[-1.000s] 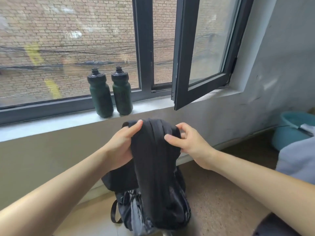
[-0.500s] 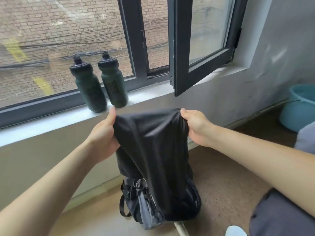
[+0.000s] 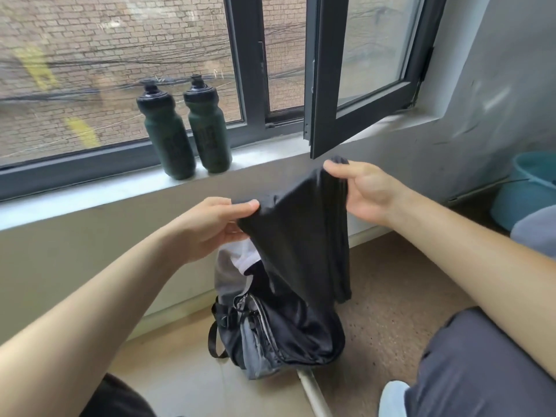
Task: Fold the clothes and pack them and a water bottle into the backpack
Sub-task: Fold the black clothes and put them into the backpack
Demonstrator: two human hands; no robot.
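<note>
- a black garment [image 3: 301, 236] hangs in the air between both hands, draped down over the open top of the backpack [image 3: 279, 329].
- the left hand [image 3: 210, 227] pinches its lower, nearer corner between thumb and fingers; the right hand [image 3: 367, 191] grips the higher, bunched edge, closed on the folds.
- the hands are apart, the right held higher and farther away than the left.
- the backpack, black and grey, sits on the floor against the wall below the window sill [image 3: 90, 194], with something white [image 3: 243, 260] showing at its mouth.
- two dark green water bottles [image 3: 168, 136] stand upright side by side on the sill, just beside each other, well apart from the hands.
- a teal bucket [image 3: 529, 188] sits at the right edge by the wall.
</note>
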